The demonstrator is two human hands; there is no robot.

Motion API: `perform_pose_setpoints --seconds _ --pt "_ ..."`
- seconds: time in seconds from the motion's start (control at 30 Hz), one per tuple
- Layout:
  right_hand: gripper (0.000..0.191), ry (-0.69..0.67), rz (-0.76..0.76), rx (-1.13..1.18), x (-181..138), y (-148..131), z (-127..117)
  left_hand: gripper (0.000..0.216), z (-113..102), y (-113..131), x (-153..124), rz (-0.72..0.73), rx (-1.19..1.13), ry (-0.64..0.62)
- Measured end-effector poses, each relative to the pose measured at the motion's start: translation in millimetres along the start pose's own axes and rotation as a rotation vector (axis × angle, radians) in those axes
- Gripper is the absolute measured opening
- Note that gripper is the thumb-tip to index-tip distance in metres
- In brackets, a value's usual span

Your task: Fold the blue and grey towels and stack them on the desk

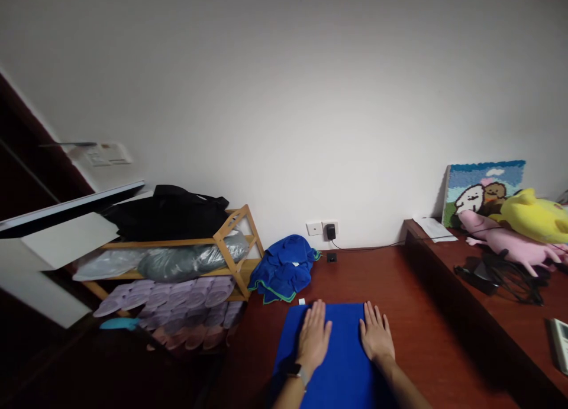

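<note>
A blue cloth [341,344] lies flat and smooth on the red-brown wooden table [419,320], running toward me past the bottom edge of the view. My left hand [314,335], with a watch on its wrist, rests palm down on the cloth's left part, fingers stretched out. On the cloth's right edge lies my right hand [376,333], palm down, its fingers slightly spread. Neither hand grips anything. Beyond the left hand, a crumpled pile of blue cloth [286,267] with green edging sits near the wall. A small white tag [302,302] shows at the flat cloth's far left corner.
Left of the table stands a wooden rack [239,267] with lilac slippers [177,293], plastic-wrapped bundles and a black bag [171,213]. A plugged-in black adapter [331,231] trails a cable along the wall. A raised surface at right holds plush toys [506,237], cables and a picture [486,187].
</note>
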State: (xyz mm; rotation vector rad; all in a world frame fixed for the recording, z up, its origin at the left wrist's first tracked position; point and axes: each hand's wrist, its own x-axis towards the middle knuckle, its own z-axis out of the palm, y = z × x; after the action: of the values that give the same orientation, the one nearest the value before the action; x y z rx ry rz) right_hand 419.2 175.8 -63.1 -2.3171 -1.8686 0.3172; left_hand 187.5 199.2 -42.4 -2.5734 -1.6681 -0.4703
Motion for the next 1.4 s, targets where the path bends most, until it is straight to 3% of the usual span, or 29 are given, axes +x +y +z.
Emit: perform_pose_setpoints --seconds 0.1,0.2,0.3,0.5,0.6,0.93,1.07,1.23,1.4 --pt "0.067 -0.016 -0.019 -0.032 -1.7 1.2 -1.5 0.061 12.0 64.8 0.1 0.163 -0.097 -0.075" --pt "0.067 -0.009 -0.043 -0.049 -1.6 3.2 0.9 0.061 21.5 87.7 -9.6 0.164 -0.131 -0.142" --pt "0.067 0.01 -0.027 -0.025 0.0 4.3 4.6 0.062 16.3 59.1 -24.9 0.089 -0.115 -0.175" --pt "0.07 0.01 -0.012 -0.018 1.0 4.7 6.8 0.067 -10.7 -47.6 -59.5 -0.181 0.011 -0.16" --pt "0.07 -0.002 -0.008 -0.021 0.2 5.1 7.8 0.069 -10.8 -75.5 -73.2 -0.251 0.043 -0.128" --pt "0.068 -0.09 0.009 -0.032 -1.3 3.6 -8.9 0.07 -5.9 -75.5 -76.2 -0.267 0.053 -0.056" --pt "0.068 -0.029 0.004 -0.009 -25.1 10.2 -6.7 0.07 -4.8 -76.5 -75.3 -0.267 0.051 -0.045" --pt "0.069 -0.05 -0.036 -0.039 -60.8 15.6 5.0 0.071 -0.4 -77.0 -73.2 -0.241 0.066 -0.028" --pt "0.069 -0.03 -0.034 -0.017 -65.9 12.5 2.3 0.072 1.0 -81.4 -71.3 -0.245 0.084 -0.065"
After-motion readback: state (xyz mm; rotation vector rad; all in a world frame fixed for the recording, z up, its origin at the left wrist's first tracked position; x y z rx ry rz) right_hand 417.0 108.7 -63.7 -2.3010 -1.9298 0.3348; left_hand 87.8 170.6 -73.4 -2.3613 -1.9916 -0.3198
